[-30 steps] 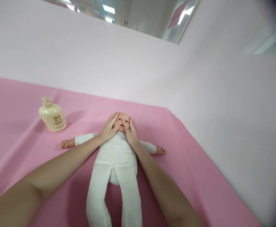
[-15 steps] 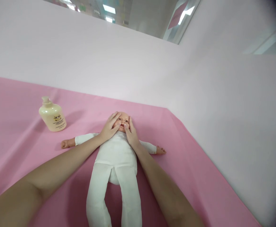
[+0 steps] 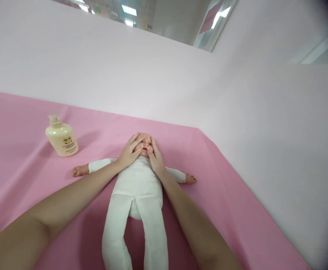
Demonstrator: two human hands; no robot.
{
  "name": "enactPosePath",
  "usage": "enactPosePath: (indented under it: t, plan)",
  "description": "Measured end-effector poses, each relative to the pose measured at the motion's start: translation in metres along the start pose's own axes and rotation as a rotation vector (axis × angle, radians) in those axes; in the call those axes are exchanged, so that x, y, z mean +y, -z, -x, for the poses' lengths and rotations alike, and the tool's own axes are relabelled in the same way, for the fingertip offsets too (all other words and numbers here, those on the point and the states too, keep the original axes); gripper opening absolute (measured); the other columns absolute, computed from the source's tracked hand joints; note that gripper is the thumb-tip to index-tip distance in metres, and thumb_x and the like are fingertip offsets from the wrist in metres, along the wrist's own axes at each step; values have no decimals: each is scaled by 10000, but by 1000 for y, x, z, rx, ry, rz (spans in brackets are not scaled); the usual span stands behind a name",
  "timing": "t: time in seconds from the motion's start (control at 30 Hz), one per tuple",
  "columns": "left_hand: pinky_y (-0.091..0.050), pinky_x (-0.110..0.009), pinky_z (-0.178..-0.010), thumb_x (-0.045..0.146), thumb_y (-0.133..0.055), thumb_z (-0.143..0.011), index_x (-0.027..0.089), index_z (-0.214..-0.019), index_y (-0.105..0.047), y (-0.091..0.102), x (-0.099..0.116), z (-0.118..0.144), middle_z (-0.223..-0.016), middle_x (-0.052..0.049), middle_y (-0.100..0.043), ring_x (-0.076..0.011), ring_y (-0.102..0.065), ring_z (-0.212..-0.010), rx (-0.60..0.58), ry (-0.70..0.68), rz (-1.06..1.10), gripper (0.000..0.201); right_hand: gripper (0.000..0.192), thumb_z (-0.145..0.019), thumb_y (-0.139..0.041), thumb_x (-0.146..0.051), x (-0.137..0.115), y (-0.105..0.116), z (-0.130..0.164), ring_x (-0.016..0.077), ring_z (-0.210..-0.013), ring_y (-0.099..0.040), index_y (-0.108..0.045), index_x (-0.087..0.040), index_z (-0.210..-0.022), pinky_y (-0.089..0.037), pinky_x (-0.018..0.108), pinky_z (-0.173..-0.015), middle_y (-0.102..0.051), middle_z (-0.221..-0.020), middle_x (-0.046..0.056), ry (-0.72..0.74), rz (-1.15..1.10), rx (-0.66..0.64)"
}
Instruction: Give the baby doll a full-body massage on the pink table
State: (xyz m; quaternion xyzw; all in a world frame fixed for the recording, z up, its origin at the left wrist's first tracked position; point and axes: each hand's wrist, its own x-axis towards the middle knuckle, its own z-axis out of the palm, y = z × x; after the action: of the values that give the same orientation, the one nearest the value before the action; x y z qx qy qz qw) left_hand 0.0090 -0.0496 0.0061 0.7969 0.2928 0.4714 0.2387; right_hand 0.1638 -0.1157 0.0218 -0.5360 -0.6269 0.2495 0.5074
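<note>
A baby doll (image 3: 141, 176) with a white cloth body lies on its back on the pink cover, its arms spread to both sides. My left hand (image 3: 130, 151) rests on one cheek of the doll, fingers stretched up toward its forehead and thumb beside the mouth. On the opposite cheek lies my right hand (image 3: 156, 159), fingers extended along the side of the head and thumb near the mouth. Neither hand closes around the head. Between them the eyes, nose and mouth stay visible, while the cheeks are mostly covered. The doll's feet are cut off by the lower edge.
A pale yellow pump bottle (image 3: 62, 138) stands left of the doll, beyond its outstretched arm. The pink cover (image 3: 226, 210) spans the surface, with white walls (image 3: 119, 75) behind and to the right. High on the back wall is a mirror or window (image 3: 169, 22).
My right fingers have shifted slightly inward over the side of the doll's face, nearer the eye. My left hand stays about where it was; the doll and bottle have not moved.
</note>
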Motion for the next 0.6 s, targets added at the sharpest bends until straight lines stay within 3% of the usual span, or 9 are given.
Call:
enactPosePath:
  t: [0.23, 0.6]
  plan:
    - [-213, -483, -1227, 437, -418, -973, 232, -1494, -357, -1, -2, 0, -1580, -101, -338, -235, -275, -1479, 3, 4, 7, 564, 946, -864, -397, -745, 1, -1, 0, 236, -1494, -261, -156, -160, -1567, -192, 426, -1233, -267, -1608, 114, -121, 11, 21]
    - [-206, -487, -1229, 481, -405, -975, 230, -1517, -310, -2, -4, 1, -1585, -109, -329, -241, -261, -1487, -6, 20, -2, 605, 886, -872, -393, -740, -1, -1, 1, 216, -1497, -253, -188, -224, -1562, -180, 418, -1238, -253, -1618, 64, -81, 13, 14]
